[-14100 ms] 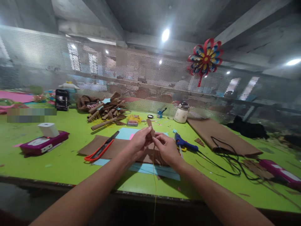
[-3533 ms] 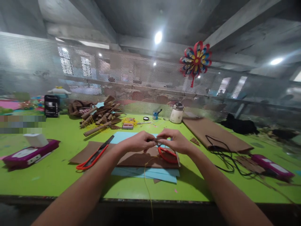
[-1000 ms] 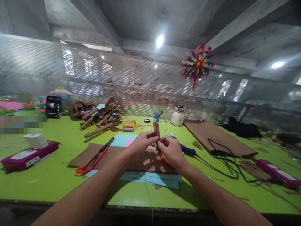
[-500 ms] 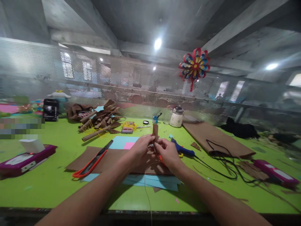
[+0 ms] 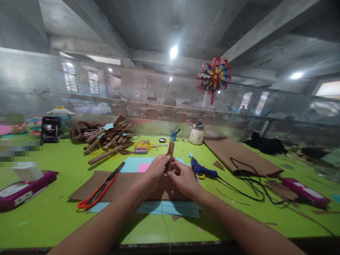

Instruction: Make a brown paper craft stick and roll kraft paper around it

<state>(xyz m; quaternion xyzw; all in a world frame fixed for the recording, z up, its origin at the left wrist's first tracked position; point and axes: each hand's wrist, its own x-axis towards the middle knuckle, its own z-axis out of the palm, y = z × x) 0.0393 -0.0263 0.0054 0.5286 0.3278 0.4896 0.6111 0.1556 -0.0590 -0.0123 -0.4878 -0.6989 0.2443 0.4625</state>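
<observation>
My left hand (image 5: 158,167) is closed around a narrow rolled piece of brown paper (image 5: 171,148), which stands nearly upright with its top above the fingers. Lower on the same paper, the fingers of my right hand (image 5: 183,179) pinch it from the other side. A thin yellow string (image 5: 164,212) hangs below the hands and runs down past the table edge. Beneath them lies a flat brown paper sheet (image 5: 124,182), overlapping light blue paper (image 5: 175,209). Open-bladed or shut, I cannot tell, orange-handled scissors (image 5: 99,189) rest on the sheet's left side.
A blue glue gun (image 5: 205,170) with a black cord lies to the right, near folded brown paper (image 5: 239,156). Behind are a cream bottle (image 5: 196,134), a small blue jar (image 5: 173,137) and rolled brown paper pieces (image 5: 108,141). Purple power strips (image 5: 305,193) sit at both sides.
The view has shifted slightly. The brown paper roll leans a little differently, and my right fingers have shifted on it. An orange bit beside my right hand no longer shows.
</observation>
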